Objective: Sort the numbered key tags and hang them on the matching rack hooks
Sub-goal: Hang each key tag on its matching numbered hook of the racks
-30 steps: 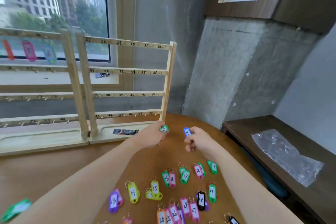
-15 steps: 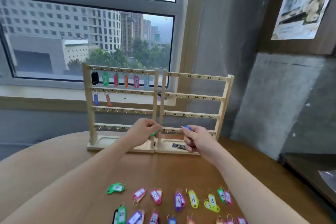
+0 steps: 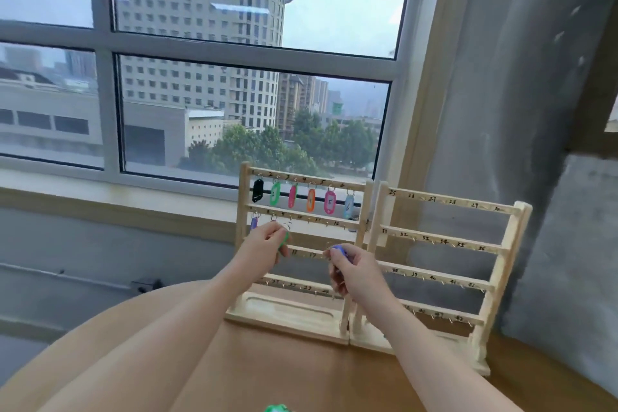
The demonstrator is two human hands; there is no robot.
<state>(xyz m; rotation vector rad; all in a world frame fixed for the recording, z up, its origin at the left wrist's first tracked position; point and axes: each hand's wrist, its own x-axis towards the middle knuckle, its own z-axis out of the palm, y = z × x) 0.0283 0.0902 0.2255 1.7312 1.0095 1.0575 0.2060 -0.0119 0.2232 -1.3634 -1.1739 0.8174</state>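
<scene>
Two wooden key racks stand side by side at the table's far edge, the left rack [image 3: 245,278] and the right rack [image 3: 495,291], each with numbered rows of hooks. Several coloured tags [image 3: 311,200] hang along the left rack's top row, and two more [image 3: 254,223] on its second row. My left hand [image 3: 267,244] pinches a green tag [image 3: 285,239] up against the second row of the left rack. My right hand [image 3: 351,269] pinches a blue tag [image 3: 338,249] in front of the third row.
The racks rest on a round wooden table [image 3: 301,371] below a large window [image 3: 200,60]. A concrete wall [image 3: 551,177] rises close behind the right rack. A green tag [image 3: 277,408] peeks in at the bottom edge.
Both hands rose from the table toward the left rack, each carrying its tag. My view tilted upward, so the loose tags on the table dropped out of sight.
</scene>
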